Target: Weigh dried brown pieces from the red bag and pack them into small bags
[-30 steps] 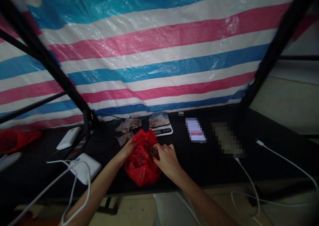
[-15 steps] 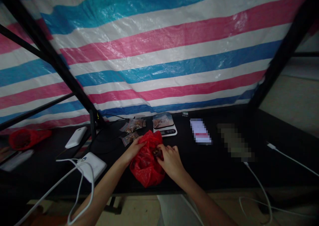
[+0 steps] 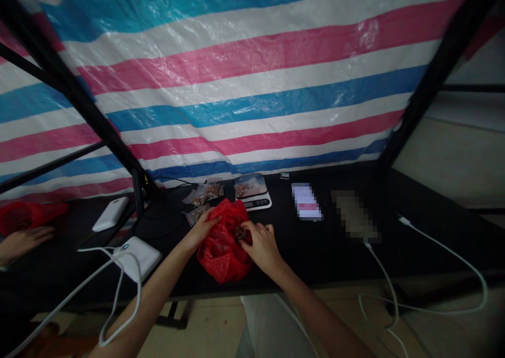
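Note:
A crumpled red plastic bag (image 3: 223, 263) sits at the front of the black table. My left hand (image 3: 201, 231) is closed on its upper left side. At its right, my right hand (image 3: 262, 246) has thumb and fingers pinched around small dark brown pieces (image 3: 240, 233) at the bag's opening; their exact kind is unclear. Just behind the bag stands a white digital scale (image 3: 258, 203), with a clear bag of brown pieces (image 3: 250, 186) on its plate. More clear zip bags of brown pieces (image 3: 208, 192) lie left of the scale, one partly behind my left hand.
A phone (image 3: 306, 201) and a blurred-out object (image 3: 354, 216) lie to the right, near white cables (image 3: 437, 242). Left are two white power banks (image 3: 138, 258) (image 3: 111, 214). Another person's hand (image 3: 27, 242) is beside a second red bag (image 3: 37, 216). Striped sheeting (image 3: 256, 105) hangs behind.
The view has shifted slightly, so the table things appear further left. Both my hands stay at the red bag. The other person's hand has come further into view at the left.

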`<state>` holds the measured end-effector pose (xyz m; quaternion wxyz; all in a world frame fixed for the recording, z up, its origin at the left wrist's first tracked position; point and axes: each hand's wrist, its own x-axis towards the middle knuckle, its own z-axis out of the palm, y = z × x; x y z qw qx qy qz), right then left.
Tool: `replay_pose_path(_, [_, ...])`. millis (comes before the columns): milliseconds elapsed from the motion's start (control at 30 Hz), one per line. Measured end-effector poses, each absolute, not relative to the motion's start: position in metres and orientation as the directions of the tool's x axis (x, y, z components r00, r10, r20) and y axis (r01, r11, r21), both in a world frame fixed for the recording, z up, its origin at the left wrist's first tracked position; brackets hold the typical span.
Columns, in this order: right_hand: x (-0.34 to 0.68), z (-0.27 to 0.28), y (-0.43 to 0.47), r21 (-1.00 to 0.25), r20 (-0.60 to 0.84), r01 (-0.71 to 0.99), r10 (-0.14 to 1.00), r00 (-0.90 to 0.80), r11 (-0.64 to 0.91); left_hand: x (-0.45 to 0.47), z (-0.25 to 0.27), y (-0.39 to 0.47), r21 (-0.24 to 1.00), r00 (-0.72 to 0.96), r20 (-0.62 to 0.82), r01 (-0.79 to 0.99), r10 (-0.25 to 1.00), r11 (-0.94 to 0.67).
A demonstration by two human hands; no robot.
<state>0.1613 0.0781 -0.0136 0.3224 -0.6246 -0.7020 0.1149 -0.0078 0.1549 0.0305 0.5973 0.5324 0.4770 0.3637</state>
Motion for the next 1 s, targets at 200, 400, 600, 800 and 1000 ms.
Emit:
replay_pose_path(200, [0.172,-0.013,0.081,-0.718,0.389,0.645,0.919,0.059,0.262,-0.047,0.016,0.19,0.95,0.293,-0.162,0.304,0.942,0.068])
replay_pose_path(400, [0.196,-0.009,0.112,-0.802,0.442,0.526,0.873,0.205,0.283,-0.085,0.029,0.228,0.754,0.259,0.003,0.634,0.966,-0.172])
replay_pose_path(600, [0.212,-0.006,0.146,-0.714,0.524,0.657,0.808,0.27,0.243,-0.025,0.054,0.223,0.338,0.393,0.309,0.806,0.866,-0.486])
replay_pose_path(800, [0.221,-0.009,0.143,-0.64,0.566,0.742,0.775,0.281,0.199,0.062,0.029,0.252,0.324,0.672,0.331,0.578,0.662,-0.749])
replay_pose_path(1000, [0.223,-0.005,0.143,-0.602,0.54,0.784,0.8,0.261,0.151,0.098,0.005,0.295,0.346,0.669,0.251,0.613,0.699,-0.71])
